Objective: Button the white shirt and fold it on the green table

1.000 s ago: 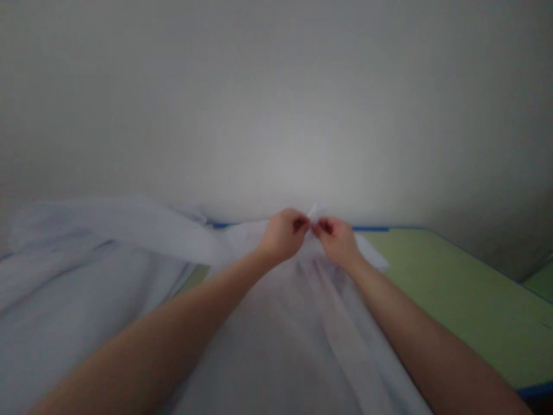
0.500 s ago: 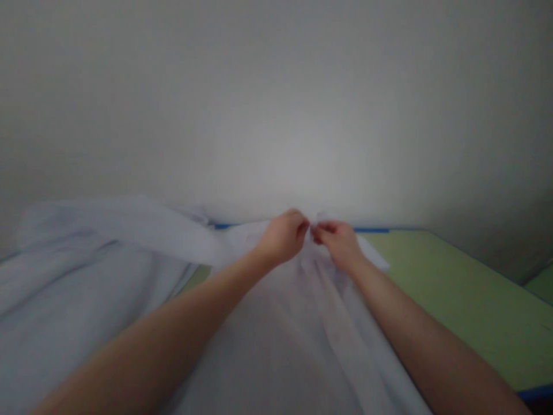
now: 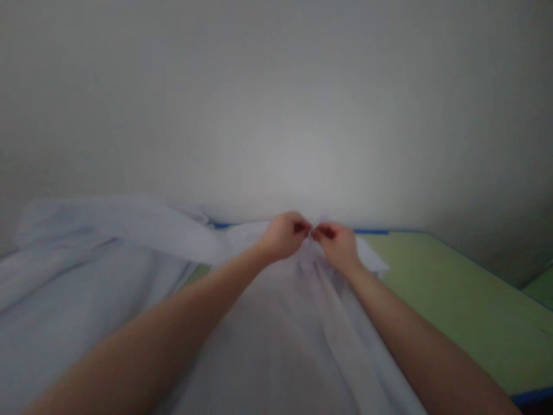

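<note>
Near mid-frame, your left grip (image 3: 283,236) and right grip (image 3: 339,245) both pinch white cloth (image 3: 276,328); handle it without tugging.

Best lane on your right: the green tabletop (image 3: 449,294) beyond your right forearm (image 3: 415,325) gives room for a low pass. Far side blocked by the wall (image 3: 276,115), close past your knuckles. Left side cluttered: bunched white fabric (image 3: 90,282) rises beside your left forearm (image 3: 190,311), leaving a sliver of green. Between forearms, white cloth (image 3: 276,334) covers the low ground; pass above it only. Your left hand (image 3: 284,236) and right hand (image 3: 339,245) nearly meet, closing the middle.
</note>
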Available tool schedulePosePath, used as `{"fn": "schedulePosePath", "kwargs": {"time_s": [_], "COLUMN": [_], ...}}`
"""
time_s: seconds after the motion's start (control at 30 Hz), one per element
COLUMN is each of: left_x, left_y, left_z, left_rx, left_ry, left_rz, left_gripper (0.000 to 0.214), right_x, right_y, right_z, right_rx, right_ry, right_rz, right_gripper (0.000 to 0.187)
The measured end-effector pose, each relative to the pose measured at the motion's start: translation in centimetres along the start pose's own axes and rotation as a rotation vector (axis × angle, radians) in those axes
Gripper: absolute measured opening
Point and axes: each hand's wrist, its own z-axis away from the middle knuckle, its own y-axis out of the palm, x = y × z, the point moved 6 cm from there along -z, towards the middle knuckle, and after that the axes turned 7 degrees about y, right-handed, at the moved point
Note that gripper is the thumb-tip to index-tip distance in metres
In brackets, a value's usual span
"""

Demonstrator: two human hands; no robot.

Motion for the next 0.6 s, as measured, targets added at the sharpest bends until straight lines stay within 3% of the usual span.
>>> {"fn": "schedulePosePath", "kwargs": {"time_s": [0.17, 0.33, 0.6], "left_x": [1.2, 2.7, 3.2], "left_y": [1.7, 2.8, 3.1], "left_z": [0.4, 1.0, 1.0], "left_rx": [0.023, -0.073, -0.069], "left_ry": [-0.171, -0.372, -0.342], "left_rz": [0.216, 0.297, 0.212], "left_gripper": [0.024, 0.03, 0.024], "right_x": [0.6, 1.5, 1.4], "right_y": [-0.5, -0.2, 0.7], "right_z": [0.4, 1.1, 1.4], "right_rx": [-0.089, -0.132, -0.091], "right_ry": [-0.103, -0.223, -0.242], "right_rz": [0.127, 0.274, 0.366], "right_gripper": [0.018, 0.017, 0.013]}}
